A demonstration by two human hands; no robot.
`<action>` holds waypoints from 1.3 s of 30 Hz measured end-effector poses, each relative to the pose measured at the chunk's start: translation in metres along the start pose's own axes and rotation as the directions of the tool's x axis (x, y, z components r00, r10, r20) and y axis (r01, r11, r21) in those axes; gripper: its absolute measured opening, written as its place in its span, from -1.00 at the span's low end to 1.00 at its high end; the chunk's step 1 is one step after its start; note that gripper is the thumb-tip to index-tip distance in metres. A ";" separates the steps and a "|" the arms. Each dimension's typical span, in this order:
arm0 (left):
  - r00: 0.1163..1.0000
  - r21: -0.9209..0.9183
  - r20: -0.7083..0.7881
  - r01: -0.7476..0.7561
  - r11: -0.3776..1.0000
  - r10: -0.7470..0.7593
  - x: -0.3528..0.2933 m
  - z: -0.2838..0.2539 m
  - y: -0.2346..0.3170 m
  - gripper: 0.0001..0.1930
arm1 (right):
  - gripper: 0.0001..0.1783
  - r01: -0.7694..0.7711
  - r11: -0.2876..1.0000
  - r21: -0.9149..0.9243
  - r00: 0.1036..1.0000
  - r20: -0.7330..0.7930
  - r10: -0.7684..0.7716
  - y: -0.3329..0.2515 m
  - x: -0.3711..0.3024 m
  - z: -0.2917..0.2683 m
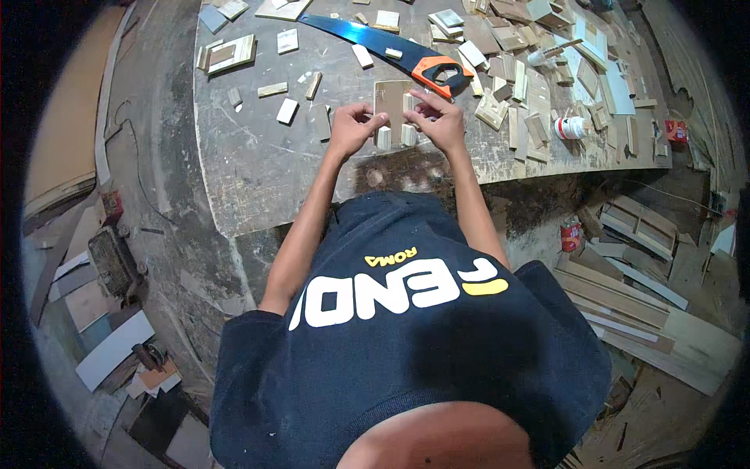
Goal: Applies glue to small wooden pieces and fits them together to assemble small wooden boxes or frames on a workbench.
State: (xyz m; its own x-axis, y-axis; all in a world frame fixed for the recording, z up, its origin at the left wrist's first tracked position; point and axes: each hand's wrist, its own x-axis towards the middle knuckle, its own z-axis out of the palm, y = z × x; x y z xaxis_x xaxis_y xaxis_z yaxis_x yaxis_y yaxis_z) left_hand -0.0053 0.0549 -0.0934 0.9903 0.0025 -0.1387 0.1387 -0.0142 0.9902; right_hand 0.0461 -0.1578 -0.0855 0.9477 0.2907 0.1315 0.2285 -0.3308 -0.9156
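A small brown board lies near the table's front edge, between my hands. Two short pale wood blocks, a left one and a right one, stand at its near end. My left hand is closed at the board's left edge, its thumb over the edge and its fingers curled beside it. On the right side sits another small wood block, between the thumb and index finger of my right hand. The remaining fingers of that hand are bent and partly hidden.
Beyond my hands lies a handsaw with an orange and black handle. Wood offcuts cover the right of the worktable, around a white glue bottle. A framed wood piece lies far left. Boards are stacked low on the right.
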 end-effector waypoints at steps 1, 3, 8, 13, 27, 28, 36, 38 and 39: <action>1.000 0.001 0.002 0.001 1.000 -0.001 0.000 0.000 0.000 -0.82 | -0.51 0.031 0.999 -0.033 1.000 -0.002 -0.031 0.000 0.000 0.000; 1.000 -0.023 0.001 0.028 0.999 -0.028 -0.001 0.001 0.001 -0.83 | -0.52 0.021 0.999 -0.030 1.000 -0.001 -0.021 0.001 -0.002 0.000; 0.998 -0.034 -0.013 0.054 0.998 -0.055 -0.002 0.003 -0.002 -0.83 | -0.52 0.003 0.998 -0.056 1.000 0.007 -0.003 0.003 -0.003 0.001; 0.995 -0.054 0.014 0.098 0.994 -0.097 0.000 0.002 -0.009 -0.83 | -0.55 -0.102 0.987 0.124 0.992 -0.067 0.111 0.007 -0.003 0.008; 0.997 0.328 -0.079 0.003 0.945 0.024 0.023 0.003 -0.057 -0.82 | -0.57 -0.063 0.993 -0.101 0.997 -0.040 0.059 0.053 -0.006 0.024; 0.997 0.302 -0.071 -0.015 0.953 0.038 0.025 0.002 -0.070 -0.82 | -0.58 -0.068 0.994 -0.083 0.997 -0.032 0.066 0.063 -0.008 0.026; 0.995 0.395 -0.083 -0.023 0.918 0.061 0.027 0.004 -0.094 -0.82 | -0.68 -0.149 0.989 0.014 0.981 -0.124 0.150 0.070 -0.025 0.039; 0.994 0.377 -0.088 -0.029 0.926 0.066 0.028 -0.001 -0.101 -0.81 | -0.71 -0.163 0.987 0.009 0.978 -0.131 0.163 0.065 -0.025 0.044; 0.993 0.355 -0.088 -0.037 0.934 0.073 0.027 -0.004 -0.105 -0.80 | -0.74 -0.178 0.984 0.000 0.974 -0.142 0.176 0.062 -0.024 0.047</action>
State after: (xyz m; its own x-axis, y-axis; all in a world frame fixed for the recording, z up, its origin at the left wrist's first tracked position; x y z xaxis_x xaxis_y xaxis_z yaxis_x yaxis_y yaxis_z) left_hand 0.0069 0.0600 -0.2010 0.9939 0.0895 -0.0641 0.0929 -0.3687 0.9249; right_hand 0.0269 -0.1433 -0.1631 0.9951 0.0970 0.0209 0.0562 -0.3769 -0.9245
